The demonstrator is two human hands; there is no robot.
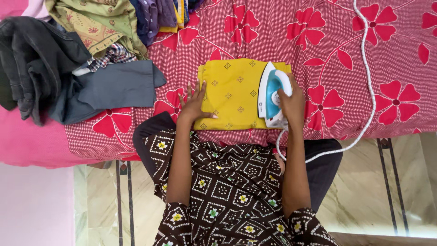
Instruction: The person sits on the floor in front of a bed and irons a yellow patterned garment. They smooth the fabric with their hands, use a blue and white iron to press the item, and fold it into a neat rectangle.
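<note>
A folded yellow cloth with small printed motifs lies flat on a red sheet with large flowers. My right hand grips the handle of a white and blue iron, which rests on the cloth's right side with its tip pointing away from me. My left hand lies flat with fingers spread on the cloth's left edge, partly on the sheet.
A heap of clothes sits at the top left: dark jeans, a grey garment, a patterned green-yellow cloth. The iron's white cord runs across the sheet at right. Below the bed edge is a marble floor.
</note>
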